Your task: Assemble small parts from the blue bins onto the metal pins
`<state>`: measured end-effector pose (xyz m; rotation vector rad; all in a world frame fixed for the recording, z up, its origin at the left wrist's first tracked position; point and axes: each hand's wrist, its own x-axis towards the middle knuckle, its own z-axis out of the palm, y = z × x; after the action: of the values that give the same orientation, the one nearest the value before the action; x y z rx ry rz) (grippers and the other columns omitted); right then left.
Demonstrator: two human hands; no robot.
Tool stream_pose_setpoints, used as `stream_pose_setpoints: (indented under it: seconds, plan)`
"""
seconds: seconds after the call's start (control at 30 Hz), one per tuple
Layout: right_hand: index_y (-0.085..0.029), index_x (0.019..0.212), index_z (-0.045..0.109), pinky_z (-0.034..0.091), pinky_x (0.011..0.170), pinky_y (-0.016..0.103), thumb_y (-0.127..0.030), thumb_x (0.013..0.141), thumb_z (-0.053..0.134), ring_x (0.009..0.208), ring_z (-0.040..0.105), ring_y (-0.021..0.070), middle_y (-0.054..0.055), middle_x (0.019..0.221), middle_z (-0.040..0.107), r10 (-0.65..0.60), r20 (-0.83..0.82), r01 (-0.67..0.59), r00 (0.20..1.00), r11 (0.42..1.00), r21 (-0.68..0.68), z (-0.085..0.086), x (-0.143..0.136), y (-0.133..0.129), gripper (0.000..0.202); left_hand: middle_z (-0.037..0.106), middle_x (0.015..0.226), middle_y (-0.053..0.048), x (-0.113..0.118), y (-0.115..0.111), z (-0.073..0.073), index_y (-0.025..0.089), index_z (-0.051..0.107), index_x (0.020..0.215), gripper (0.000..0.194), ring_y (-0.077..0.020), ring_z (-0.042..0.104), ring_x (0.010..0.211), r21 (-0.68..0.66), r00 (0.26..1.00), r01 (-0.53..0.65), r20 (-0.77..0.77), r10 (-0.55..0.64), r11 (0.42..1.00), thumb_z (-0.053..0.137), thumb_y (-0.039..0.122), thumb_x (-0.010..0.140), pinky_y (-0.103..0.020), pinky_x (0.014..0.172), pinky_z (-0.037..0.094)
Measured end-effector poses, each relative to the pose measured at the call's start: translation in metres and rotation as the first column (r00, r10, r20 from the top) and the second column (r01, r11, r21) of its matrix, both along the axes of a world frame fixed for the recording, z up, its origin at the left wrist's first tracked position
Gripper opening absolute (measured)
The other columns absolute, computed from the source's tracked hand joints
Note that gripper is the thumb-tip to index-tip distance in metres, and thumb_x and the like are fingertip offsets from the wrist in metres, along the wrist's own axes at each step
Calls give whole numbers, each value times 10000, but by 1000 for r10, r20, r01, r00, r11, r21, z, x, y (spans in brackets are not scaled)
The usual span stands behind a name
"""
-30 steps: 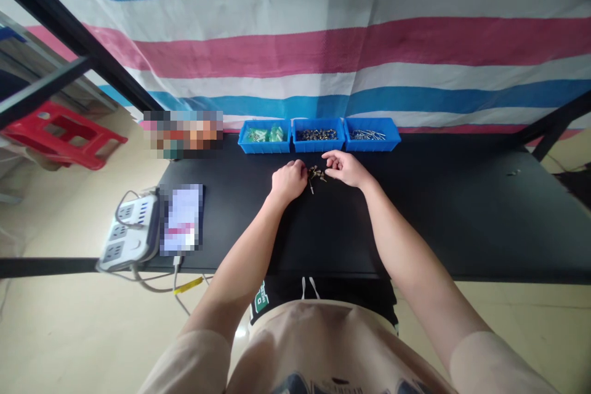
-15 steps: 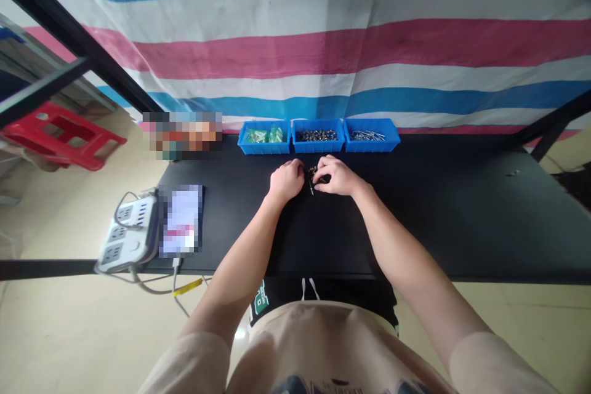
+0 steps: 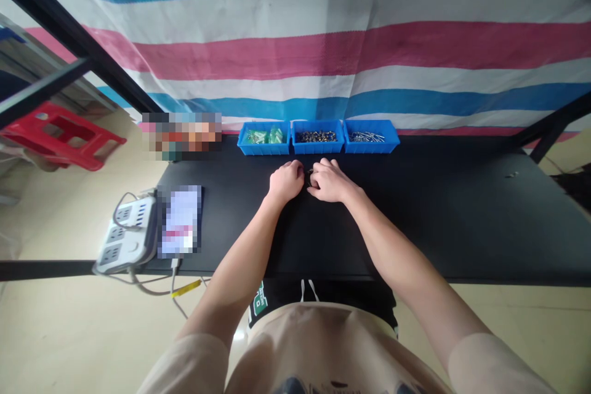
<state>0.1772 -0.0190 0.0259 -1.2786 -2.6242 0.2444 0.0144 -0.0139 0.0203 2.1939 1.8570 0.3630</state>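
My left hand (image 3: 287, 181) is closed just above the black table (image 3: 443, 209), its fingers curled out of sight; what it holds, if anything, is hidden. Close on its right, my right hand (image 3: 331, 181) has its fingers bent inward around small dark metal parts (image 3: 309, 177), mostly covered by the fingers. Beyond the hands stand three blue bins in a row. The left bin (image 3: 263, 149) contains small green bags, the middle bin (image 3: 316, 148) many small dark and shiny metal pieces, and the right bin (image 3: 372, 147) long thin silver pins or screws.
A white power strip (image 3: 132, 234) with cables sits at the table's left edge, beside a blurred-out flat object (image 3: 181, 221). Small metal bits (image 3: 511, 175) lie at the far right. A striped sheet (image 3: 295, 52) hangs behind; a red stool (image 3: 64, 135) stands on the left floor.
My right hand has shifted slightly left and toward me, closing over the small metal parts; the thin pin that stuck out between the hands is now covered. My left hand stays put.
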Motion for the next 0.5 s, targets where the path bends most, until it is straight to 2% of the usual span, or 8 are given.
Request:
stream_pose_setpoints:
  seconds: [0.17,0.3,0.43,0.5]
  plan:
    - [-192,588,617,341,797,402,-294,809,656,908,451,250,81,831,552,31,-48,-33,998,999,-43,0,3,1,247,672,1136,-58,0,-1,2,263,620,1082,279,-235,649,982,-8,1000,-10,15,10,1000,379,313,950,-324,792,494]
    - [-191,618,618,378,813,379,-257,807,653,878,467,227,59,792,556,21,-227,-30,974,999,-36,-2,10,4,204,675,1105,-59,-1,0,3,238,620,1060,271,-215,639,989,37,994,-32,104,28,999,377,295,955,-311,825,487]
    - [-193,635,611,421,808,356,-232,831,599,793,496,198,44,741,554,-54,-476,62,878,998,1,-7,13,10,200,656,1092,-69,-2,-1,3,207,605,1053,256,-185,624,982,159,975,-77,219,41,984,381,279,952,-290,865,479]
    - [-196,642,613,436,790,354,-250,843,574,770,515,194,42,725,553,-126,-565,140,816,990,-18,-10,12,12,211,647,1076,-75,-1,-4,4,196,597,1055,239,-177,620,963,211,970,-22,242,-31,977,415,296,938,-285,866,481]
